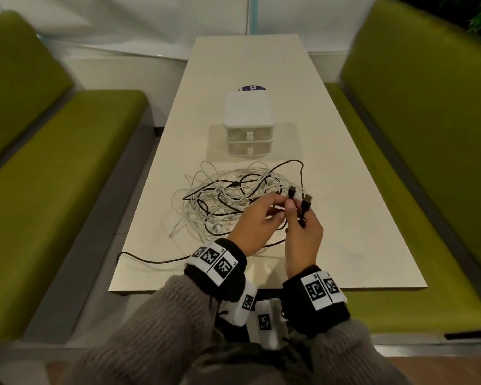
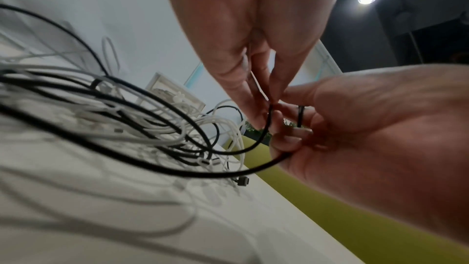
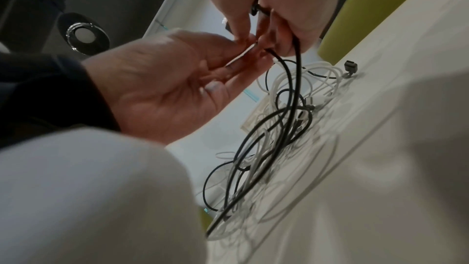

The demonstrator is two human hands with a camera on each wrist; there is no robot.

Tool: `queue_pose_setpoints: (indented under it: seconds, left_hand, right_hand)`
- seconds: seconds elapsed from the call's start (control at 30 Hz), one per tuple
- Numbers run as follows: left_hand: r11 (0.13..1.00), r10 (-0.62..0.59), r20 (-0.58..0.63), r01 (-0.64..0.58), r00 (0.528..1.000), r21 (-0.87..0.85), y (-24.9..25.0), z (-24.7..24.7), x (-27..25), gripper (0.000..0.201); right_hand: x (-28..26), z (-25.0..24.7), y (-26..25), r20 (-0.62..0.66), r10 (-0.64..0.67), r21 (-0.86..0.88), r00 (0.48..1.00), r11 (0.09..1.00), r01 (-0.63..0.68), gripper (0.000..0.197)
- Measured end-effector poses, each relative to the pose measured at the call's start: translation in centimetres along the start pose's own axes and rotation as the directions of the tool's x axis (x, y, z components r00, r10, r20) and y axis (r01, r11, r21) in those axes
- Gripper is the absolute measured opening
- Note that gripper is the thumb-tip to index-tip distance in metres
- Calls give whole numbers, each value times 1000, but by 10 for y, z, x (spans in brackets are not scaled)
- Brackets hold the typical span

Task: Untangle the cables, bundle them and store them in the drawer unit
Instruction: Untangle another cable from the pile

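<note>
Currently I am holding both hands raised just above the near end of the long cream-white rectangular table (image 1: 345,190), working on the thin black cable with two plug ends (image 1: 306,202). My right hand (image 1: 303,240) is curling its fingers round that black cable so both plugs are standing up above the fist, side by side; I judge this keeps the two ends matched, ready for folding the length into a bundle. My left hand (image 1: 257,227) is pinching the same cable between narrow, nearly straight fingertips, touching the right hand's fingers; the left wrist view is showing the black strand (image 2: 266,127) running down from that pinch into the heap, presumably to feed slack without dragging everything along. The loose tangle of white and black cables (image 1: 233,198) is lying on the table just beyond my hands, still knotted together, with one black run trailing toward the near left edge. The small white plastic two-drawer unit with rabbit-shaped knobs (image 1: 247,126) is standing farther along the table, behind the tangle, both drawers appearing closed; it will be needed only once a bundle exists. Untangling is, in my judgement, barely begun.
</note>
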State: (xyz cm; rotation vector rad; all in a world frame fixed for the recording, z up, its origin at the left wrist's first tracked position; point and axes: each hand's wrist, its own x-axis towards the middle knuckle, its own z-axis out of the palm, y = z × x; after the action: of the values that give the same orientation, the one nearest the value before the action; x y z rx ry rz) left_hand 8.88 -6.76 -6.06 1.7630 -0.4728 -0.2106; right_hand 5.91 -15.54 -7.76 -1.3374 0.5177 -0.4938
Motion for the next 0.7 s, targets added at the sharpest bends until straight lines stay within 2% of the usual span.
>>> queue_pose_setpoints:
  seconds: [0.07, 0.17, 0.33, 0.47, 0.53, 0.6, 0.7]
  left_hand:
    - [997, -29, 57, 32, 998, -63, -1, 0, -5, 27]
    - [996, -60, 95, 66, 994, -63, -2, 2, -10, 32]
    - [987, -25, 38, 19, 999, 157, -3, 5, -8, 39]
    - [980, 13, -19, -10, 1000, 197, -4, 10, -11, 43]
    - [981, -9, -72, 22, 997, 192, -7, 8, -12, 45]
    - [966, -28, -29, 34, 999, 255, -7, 1, -12, 33]
    - [905, -13, 66, -17, 998, 426, -8, -12, -12, 13]
  right_hand:
    - [1, 2, 1, 14, -4, -27, 1000, 1000, 5, 9]
    - [1, 5, 3, 36, 28, -57, 999, 998, -25, 13]
    - [-1, 6, 0, 51, 115, -10, 992, 993, -115, 3]
    - [1, 5, -5, 15, 83, 36, 996, 996, -84, 13]
    - [6, 1, -5, -37, 106, 87, 994, 991, -102, 21]
    - [11, -5, -5, -79, 121, 133, 989, 985, -110, 24]
    - [13, -10, -11, -100, 157, 234, 982, 964, -131, 27]
